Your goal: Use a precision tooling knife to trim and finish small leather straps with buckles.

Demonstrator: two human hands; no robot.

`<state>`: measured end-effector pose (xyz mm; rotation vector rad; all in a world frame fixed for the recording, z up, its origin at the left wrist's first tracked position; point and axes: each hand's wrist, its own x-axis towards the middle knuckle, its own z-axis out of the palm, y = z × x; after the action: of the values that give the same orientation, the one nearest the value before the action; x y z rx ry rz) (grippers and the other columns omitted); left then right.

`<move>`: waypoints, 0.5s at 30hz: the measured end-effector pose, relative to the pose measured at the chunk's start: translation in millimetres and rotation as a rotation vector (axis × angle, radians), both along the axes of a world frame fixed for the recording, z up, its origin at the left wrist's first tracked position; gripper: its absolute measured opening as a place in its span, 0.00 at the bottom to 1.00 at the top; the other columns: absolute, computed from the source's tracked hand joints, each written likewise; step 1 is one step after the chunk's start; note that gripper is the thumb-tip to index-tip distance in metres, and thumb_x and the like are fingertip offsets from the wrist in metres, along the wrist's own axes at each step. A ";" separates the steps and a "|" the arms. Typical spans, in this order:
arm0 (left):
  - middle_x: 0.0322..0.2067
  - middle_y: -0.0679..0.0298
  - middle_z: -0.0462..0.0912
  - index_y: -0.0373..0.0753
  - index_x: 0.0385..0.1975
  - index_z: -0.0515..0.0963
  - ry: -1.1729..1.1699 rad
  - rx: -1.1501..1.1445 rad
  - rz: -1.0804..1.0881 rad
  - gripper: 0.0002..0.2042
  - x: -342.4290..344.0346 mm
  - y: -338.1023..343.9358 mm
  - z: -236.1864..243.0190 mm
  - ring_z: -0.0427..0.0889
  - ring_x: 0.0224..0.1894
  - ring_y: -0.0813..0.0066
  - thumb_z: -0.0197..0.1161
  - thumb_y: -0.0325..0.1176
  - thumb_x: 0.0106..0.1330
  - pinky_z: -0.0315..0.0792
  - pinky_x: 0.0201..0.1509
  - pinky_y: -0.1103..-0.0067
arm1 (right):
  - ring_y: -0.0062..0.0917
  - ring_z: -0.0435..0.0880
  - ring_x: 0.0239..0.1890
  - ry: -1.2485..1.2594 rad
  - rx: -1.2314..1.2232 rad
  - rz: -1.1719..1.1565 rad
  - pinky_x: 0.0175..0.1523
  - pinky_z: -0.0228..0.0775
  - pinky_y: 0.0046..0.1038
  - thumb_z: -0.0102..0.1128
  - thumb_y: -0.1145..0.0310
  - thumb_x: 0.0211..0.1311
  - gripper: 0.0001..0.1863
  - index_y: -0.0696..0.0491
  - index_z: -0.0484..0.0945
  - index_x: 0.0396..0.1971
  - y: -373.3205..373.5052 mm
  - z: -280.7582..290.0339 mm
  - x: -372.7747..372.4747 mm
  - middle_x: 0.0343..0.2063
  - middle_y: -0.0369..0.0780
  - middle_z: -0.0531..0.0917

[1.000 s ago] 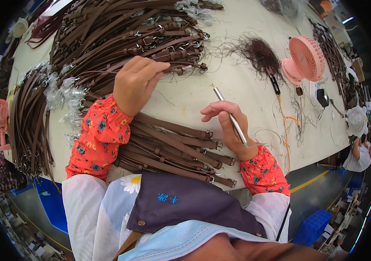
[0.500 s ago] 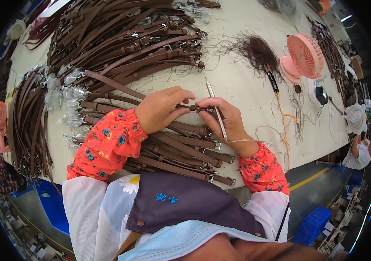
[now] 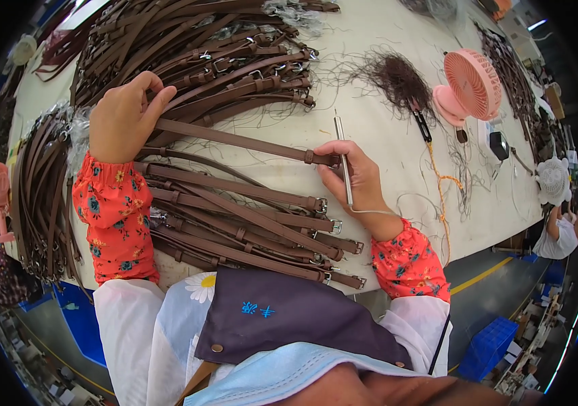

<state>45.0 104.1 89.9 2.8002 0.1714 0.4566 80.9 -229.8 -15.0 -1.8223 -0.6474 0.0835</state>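
Head view shows a brown strap (image 3: 235,138), long, flat and smooth, slanting across the table (image 3: 411,159). Our right hand (image 3: 357,177) pinches one end between thumb and fingers, grasping a slim, shiny metal rod (image 3: 343,152) with a needle-thin tip as well. Our left hand (image 3: 118,123) is near the strap's other end, fingers curled; we cannot tell whether it pinches anything. Nearer us lie more straps (image 3: 247,236) with metal buckles (image 3: 336,227); farther off are a wiry tangle of dark thread (image 3: 401,78) and a round pink fan (image 3: 472,84).
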 end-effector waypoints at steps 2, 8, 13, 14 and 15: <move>0.14 0.62 0.74 0.40 0.30 0.78 0.014 0.206 0.011 0.12 -3.4 8.1 -2.5 0.77 0.19 0.60 0.63 0.44 0.63 0.68 0.24 0.68 | 0.22 0.82 0.34 0.012 -0.037 0.044 0.42 0.73 0.22 0.60 0.81 0.56 0.14 0.53 0.75 0.43 -0.4 2.9 -1.9 0.33 0.38 0.81; 0.37 0.57 0.79 0.37 0.42 0.75 0.001 -0.032 -0.507 0.12 1.4 -43.9 -34.6 0.79 0.39 0.60 0.64 0.34 0.62 0.73 0.43 0.72 | 0.27 0.82 0.34 -0.150 -0.072 0.082 0.41 0.73 0.22 0.64 0.81 0.54 0.16 0.52 0.75 0.43 2.4 4.4 -2.1 0.33 0.40 0.81; 0.38 0.56 0.80 0.36 0.46 0.75 0.120 -0.460 -0.692 0.15 1.2 -109.2 -74.7 0.80 0.38 0.60 0.65 0.33 0.62 0.74 0.44 0.72 | 0.30 0.81 0.33 -0.253 -0.026 0.128 0.38 0.74 0.24 0.66 0.81 0.52 0.19 0.51 0.75 0.44 6.2 5.7 -3.2 0.34 0.41 0.80; 0.35 0.56 0.81 0.36 0.44 0.76 0.173 -0.520 -0.703 0.13 2.3 -113.1 -82.1 0.81 0.35 0.61 0.65 0.33 0.62 0.74 0.42 0.72 | 0.30 0.81 0.32 -0.309 0.010 0.128 0.36 0.74 0.25 0.66 0.81 0.52 0.19 0.51 0.75 0.44 7.4 6.0 -3.3 0.35 0.41 0.80; 0.31 0.57 0.81 0.35 0.43 0.77 0.229 -0.579 -0.721 0.12 4.3 -114.9 -84.7 0.81 0.32 0.61 0.65 0.32 0.62 0.75 0.41 0.73 | 0.30 0.81 0.32 -0.307 0.009 0.124 0.36 0.74 0.25 0.66 0.81 0.52 0.19 0.51 0.75 0.44 7.1 6.1 -3.7 0.35 0.41 0.80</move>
<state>49.3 -10.8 5.2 2.1296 -0.5537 -0.0847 77.2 -222.7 -8.9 -1.8011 -0.9754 -0.1191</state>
